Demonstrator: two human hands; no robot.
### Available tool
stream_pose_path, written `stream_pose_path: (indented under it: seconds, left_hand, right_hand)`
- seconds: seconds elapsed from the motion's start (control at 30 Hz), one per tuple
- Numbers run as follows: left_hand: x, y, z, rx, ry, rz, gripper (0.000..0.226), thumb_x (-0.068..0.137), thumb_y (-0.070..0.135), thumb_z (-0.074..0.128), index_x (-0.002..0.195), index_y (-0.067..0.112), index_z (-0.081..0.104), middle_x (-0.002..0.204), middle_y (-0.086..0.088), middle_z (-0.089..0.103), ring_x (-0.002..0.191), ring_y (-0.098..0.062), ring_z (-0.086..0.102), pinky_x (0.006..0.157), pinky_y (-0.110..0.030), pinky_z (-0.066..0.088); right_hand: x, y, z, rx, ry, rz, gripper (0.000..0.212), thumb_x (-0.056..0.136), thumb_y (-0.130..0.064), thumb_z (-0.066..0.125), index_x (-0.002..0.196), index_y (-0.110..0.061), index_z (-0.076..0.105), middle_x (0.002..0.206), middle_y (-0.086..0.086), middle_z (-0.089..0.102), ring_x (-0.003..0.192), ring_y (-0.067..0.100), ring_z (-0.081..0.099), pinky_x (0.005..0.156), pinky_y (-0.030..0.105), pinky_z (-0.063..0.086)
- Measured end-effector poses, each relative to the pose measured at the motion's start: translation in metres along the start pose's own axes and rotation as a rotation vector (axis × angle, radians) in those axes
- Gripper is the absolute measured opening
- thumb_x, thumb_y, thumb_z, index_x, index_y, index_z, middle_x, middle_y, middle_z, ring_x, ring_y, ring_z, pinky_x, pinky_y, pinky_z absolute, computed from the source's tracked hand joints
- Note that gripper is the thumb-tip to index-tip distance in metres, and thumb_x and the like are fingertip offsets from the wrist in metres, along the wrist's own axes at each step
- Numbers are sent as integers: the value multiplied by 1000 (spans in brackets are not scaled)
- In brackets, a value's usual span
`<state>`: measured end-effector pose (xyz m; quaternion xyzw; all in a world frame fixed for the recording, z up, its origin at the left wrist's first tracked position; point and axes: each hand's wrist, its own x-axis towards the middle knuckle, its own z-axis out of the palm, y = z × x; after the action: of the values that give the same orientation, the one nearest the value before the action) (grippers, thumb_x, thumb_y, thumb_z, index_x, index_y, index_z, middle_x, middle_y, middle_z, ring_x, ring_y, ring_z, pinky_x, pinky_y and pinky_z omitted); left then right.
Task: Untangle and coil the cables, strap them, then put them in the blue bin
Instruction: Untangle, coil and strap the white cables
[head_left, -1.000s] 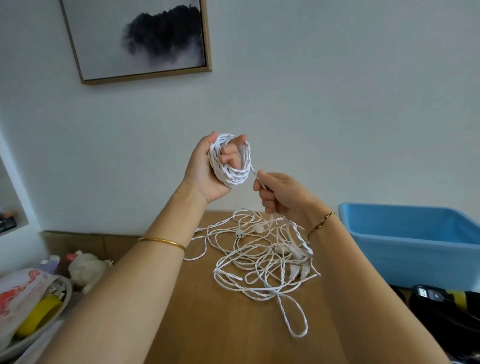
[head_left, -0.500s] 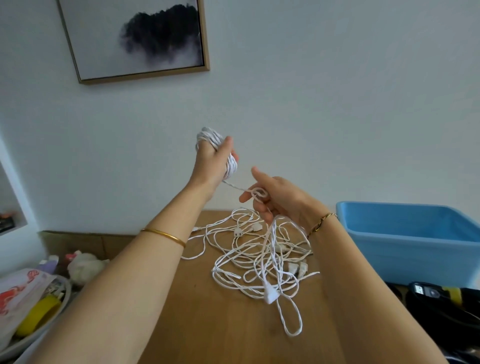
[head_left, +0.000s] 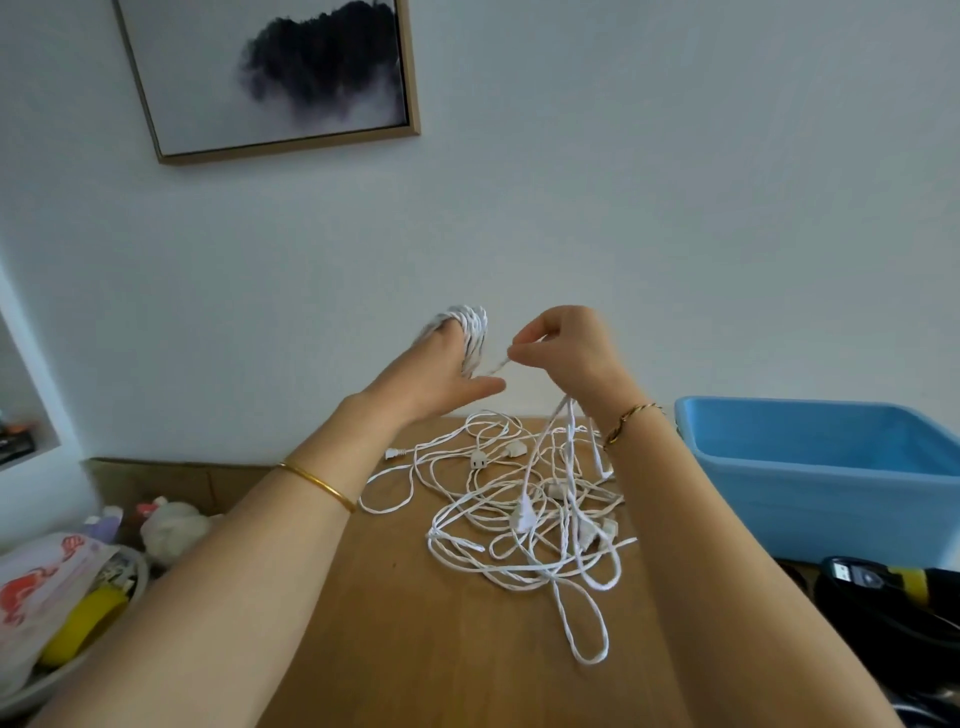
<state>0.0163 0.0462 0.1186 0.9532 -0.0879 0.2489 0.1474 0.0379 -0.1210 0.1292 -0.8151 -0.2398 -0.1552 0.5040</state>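
Note:
My left hand (head_left: 439, 376) is raised above the table, back towards me, with a coil of white twisted cable (head_left: 470, 330) wound around its fingers. My right hand (head_left: 569, 353) is just to its right, pinching the free strand that leads from the coil. That strand hangs down from the right hand into a loose tangle of white cables (head_left: 524, 514) with several small white plugs, lying on the wooden table (head_left: 415, 639). The blue bin (head_left: 826, 467) stands at the right, open and with nothing visible inside.
A black and yellow device (head_left: 883, 587) lies at the right below the bin. At the left, a basket of bags and small items (head_left: 62, 592) sits off the table's edge. A framed picture (head_left: 270, 73) hangs on the wall.
My left hand has turned and dropped slightly, its back now facing me. My right hand has risen next to the coil, lifting the strand and a plug off the pile.

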Motion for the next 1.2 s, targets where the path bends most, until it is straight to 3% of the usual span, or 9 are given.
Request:
stream_pose_path:
  seconds: [0.07, 0.2, 0.3, 0.4, 0.6, 0.8, 0.9, 1.0, 1.2]
  left_hand:
    - [-2, 2, 0, 52, 5, 10, 32, 85, 39, 64, 93, 17, 42, 86, 6, 45, 84, -17, 53, 73, -25, 43]
    - [-7, 5, -3, 135, -61, -64, 18, 88, 31, 51, 94, 15, 49, 84, 1, 56, 70, -17, 57, 60, -30, 46]
    - [-8, 5, -12, -327, -245, -260, 20, 88, 25, 51, 90, 5, 57, 66, -6, 52, 50, -20, 49, 53, -31, 42]
    - [-7, 5, -25, -761, -503, -388, 35, 91, 24, 40, 88, 1, 66, 52, -1, 39, 41, -13, 36, 45, -23, 35]
    - [-8, 5, -39, -1341, -738, -361, 49, 81, 34, 38, 80, -2, 71, 42, 4, 37, 32, -5, 33, 33, -14, 30]
    - [-2, 4, -41, -1692, -633, -430, 48, 79, 36, 38, 76, 1, 71, 38, 8, 37, 30, -3, 35, 31, -13, 30]
    - [3, 12, -40, -1721, -507, -467, 46, 77, 35, 40, 75, 0, 70, 38, 9, 36, 29, -3, 33, 33, -12, 29]
    - [6, 18, -37, -1772, -406, -506, 50, 85, 36, 36, 76, -1, 69, 39, 8, 36, 29, -2, 32, 34, -11, 29]
    - [11, 24, -40, -1822, -212, -539, 53, 92, 37, 34, 79, -3, 65, 41, 8, 36, 30, -2, 31, 35, -10, 28]
  right_hand:
    - [0, -3, 3, -102, 13, -50, 8, 78, -19, 72, 76, -14, 67, 67, -9, 56, 60, 7, 50, 58, 24, 43]
    - [5, -8, 0, -178, 12, -92, 18, 74, -31, 75, 70, -25, 59, 72, -8, 58, 66, 13, 55, 63, 31, 48]
    - [9, -9, -9, -173, -88, -132, 12, 76, -18, 72, 84, -18, 63, 68, -5, 57, 61, 12, 53, 64, 29, 46]
    - [12, -1, -16, -133, -106, -143, 4, 80, -13, 69, 80, -16, 67, 64, -4, 60, 60, 11, 55, 64, 28, 47]
    - [13, 16, -2, -58, -102, -79, 8, 80, -18, 72, 83, -11, 70, 72, -9, 61, 69, 7, 55, 65, 20, 43]
    - [2, 15, -2, 207, -305, 102, 13, 89, -23, 62, 90, -12, 68, 86, 1, 73, 75, 12, 68, 75, 33, 52]
    - [0, 17, 4, 340, -270, 176, 13, 92, -19, 54, 90, -11, 63, 85, 1, 74, 76, 13, 66, 77, 35, 49]
    - [-1, 16, 8, 353, -185, 199, 19, 90, -11, 46, 81, -13, 63, 84, 3, 73, 66, 7, 62, 64, 22, 42]
    - [-2, 24, 5, 505, -157, 291, 25, 96, -3, 43, 88, -13, 64, 82, 9, 71, 73, 21, 69, 75, 40, 56]
